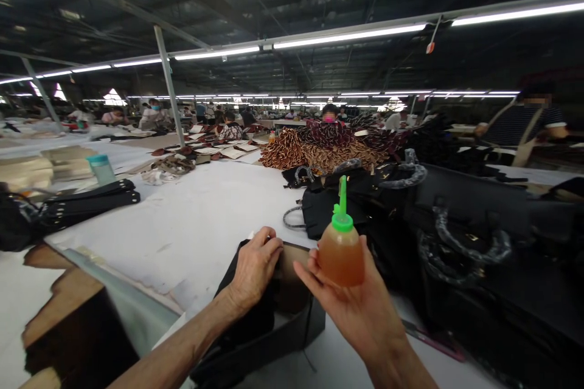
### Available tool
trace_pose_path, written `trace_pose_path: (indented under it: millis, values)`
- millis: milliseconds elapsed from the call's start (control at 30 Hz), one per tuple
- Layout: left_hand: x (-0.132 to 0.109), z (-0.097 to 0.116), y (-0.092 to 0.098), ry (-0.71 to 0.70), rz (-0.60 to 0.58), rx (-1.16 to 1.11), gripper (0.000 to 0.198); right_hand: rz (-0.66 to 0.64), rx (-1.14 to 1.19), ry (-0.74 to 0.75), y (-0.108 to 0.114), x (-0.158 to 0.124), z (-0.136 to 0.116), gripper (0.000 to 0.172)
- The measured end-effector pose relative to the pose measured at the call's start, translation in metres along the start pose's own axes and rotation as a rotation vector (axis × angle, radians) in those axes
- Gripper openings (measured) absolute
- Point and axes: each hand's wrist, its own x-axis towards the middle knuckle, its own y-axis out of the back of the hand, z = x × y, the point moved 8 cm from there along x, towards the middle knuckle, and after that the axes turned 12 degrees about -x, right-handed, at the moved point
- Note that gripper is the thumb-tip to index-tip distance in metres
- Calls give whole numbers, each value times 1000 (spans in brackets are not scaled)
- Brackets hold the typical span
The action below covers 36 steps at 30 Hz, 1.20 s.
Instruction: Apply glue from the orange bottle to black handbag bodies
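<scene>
In my right hand (360, 310) is a squeeze bottle (342, 255) of amber liquid. Its green cap and thin nozzle point up, and my palm and fingers cradle it from below and behind. My left hand (255, 267) has its fingers bent and pinched at the upper edge of an unfinished black bag (255, 346). That bag lies open in front of me, its brownish inside (294, 267) showing between my hands. The bottle is held above the right part of the bag, apart from it. My left hand hides part of the bag's edge.
Black handbags with plastic-wrapped handles (469, 249) crowd the right side. Brown strap pieces (319, 149) are heaped behind them. The white table (196, 206) holds black parts (95, 200) and a teal-lidded cup (101, 169) at left. A person in a striped top (511, 124) stands far right.
</scene>
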Motion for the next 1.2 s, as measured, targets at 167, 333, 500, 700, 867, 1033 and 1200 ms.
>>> trace_pose_path:
  millis: [167, 333, 500, 700, 867, 1033, 1200]
  values:
    - [1, -1, -1, -49, -19, -23, 22, 3, -12, -3, 0, -1, 0, 45]
    - [4, -2, -3, -52, -60, -26, 19, -27, -28, 14, -1, -1, -1, 45]
    - [7, -1, -5, -70, -81, 34, 22, -37, -26, 15, -2, 1, -1, 45]
    - [6, 4, -8, -132, -102, 112, 24, -1, -12, 7, 0, 1, 0, 44]
    - [1, 3, -15, -207, -108, 178, 22, 1, -14, 4, 0, -1, -1, 45]
    - [-6, -2, -17, -195, -89, 173, 21, 4, -14, -3, 0, 0, 0, 46]
    - [-13, -4, -16, -190, -35, 134, 22, 12, -11, -3, -1, -1, -1, 43]
